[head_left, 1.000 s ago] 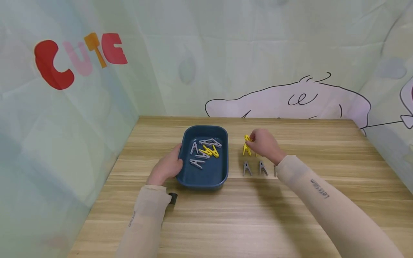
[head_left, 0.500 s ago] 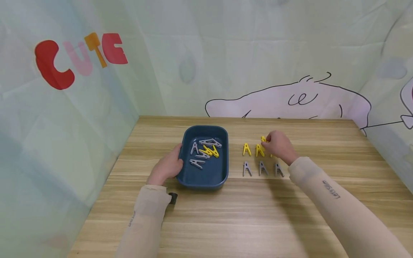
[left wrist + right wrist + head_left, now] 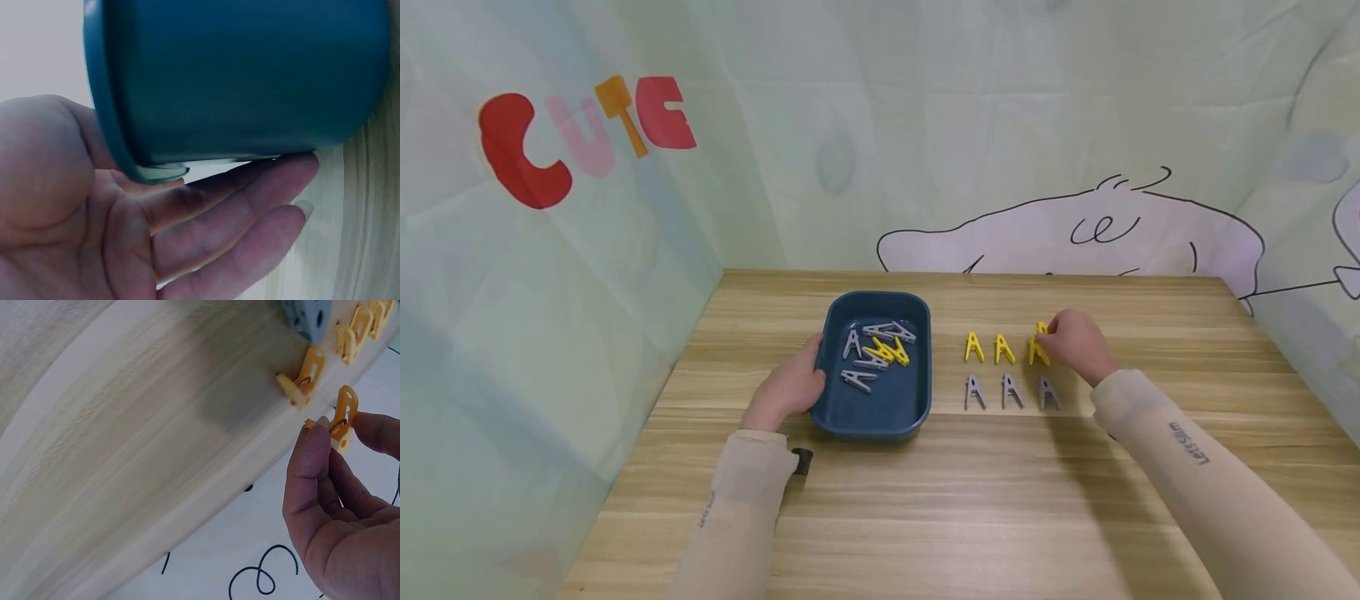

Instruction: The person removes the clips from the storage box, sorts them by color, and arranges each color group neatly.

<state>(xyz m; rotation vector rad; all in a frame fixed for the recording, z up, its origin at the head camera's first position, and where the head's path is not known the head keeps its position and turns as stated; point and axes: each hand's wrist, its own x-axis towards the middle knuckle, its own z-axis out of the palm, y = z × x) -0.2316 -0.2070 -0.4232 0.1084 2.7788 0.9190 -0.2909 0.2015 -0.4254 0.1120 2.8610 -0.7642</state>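
My right hand [image 3: 1078, 343] pinches a yellow clothespin [image 3: 342, 420] between thumb and fingers. It is just over the rightmost yellow clothespin [image 3: 307, 374] in a row on the table; in the head view the two overlap. Two more yellow clothespins, one [image 3: 973, 347] at the left and one [image 3: 1003, 349] in the middle, complete that row. My left hand [image 3: 786, 386] holds the left side of a dark blue bin [image 3: 871, 425], thumb at the rim and fingers along the outer wall. Inside the bin lie several grey clothespins [image 3: 857, 380] and a few yellow clothespins [image 3: 898, 352].
Nearer me, a row of grey clothespins stands out on the wooden table [image 3: 940, 517]: one at the left [image 3: 974, 392], one in the middle [image 3: 1011, 392], one at the right [image 3: 1048, 393]. Printed fabric walls [image 3: 805, 167] rise behind and left of the table.
My right hand has moved rightward along the yellow row, from the left clothespin past the middle one to the rightmost. The left hand and bin have stayed put.
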